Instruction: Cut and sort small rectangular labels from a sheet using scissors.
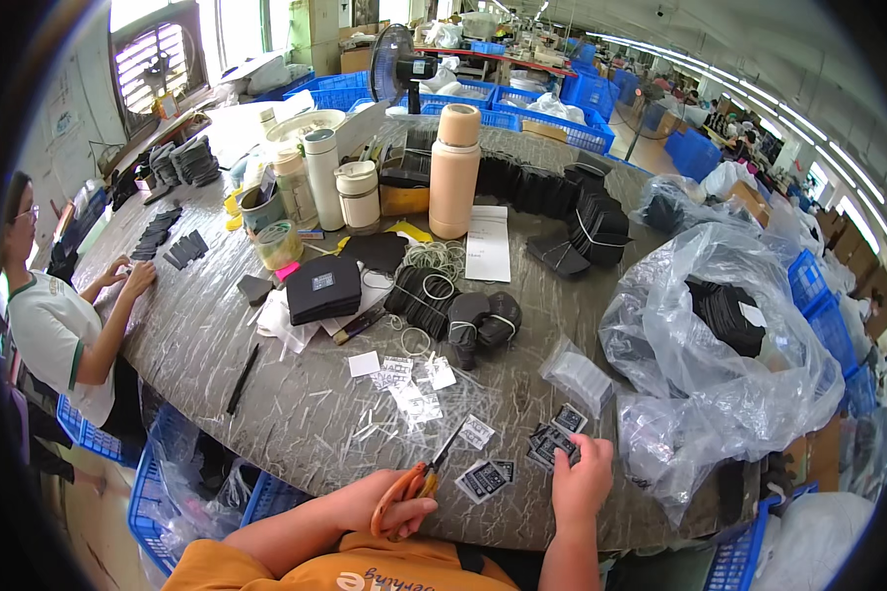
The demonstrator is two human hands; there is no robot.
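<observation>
My left hand (pixel 379 504) is closed round a pair of orange-handled scissors (pixel 421 479). Their blades point up and to the right, with the tips beside a small white label. To the right, the fingers of my right hand (pixel 579 478) pinch at a small group of black printed labels (pixel 545 445) on the tabletop; the fingertips partly cover them. Between my hands lies another little pile of black labels with white edges (pixel 484 480). Ahead of the scissors, white printed slips (pixel 414 402) are scattered among thin clippings.
A large clear plastic bag (pixel 660 345) holding black pieces stands at right. Further back are rubber-banded black bundles (pixel 419 303), a peach thermos (pixel 454 177), other bottles and a fan (pixel 392 64). Another person (pixel 59 315) handles black strips at the far left.
</observation>
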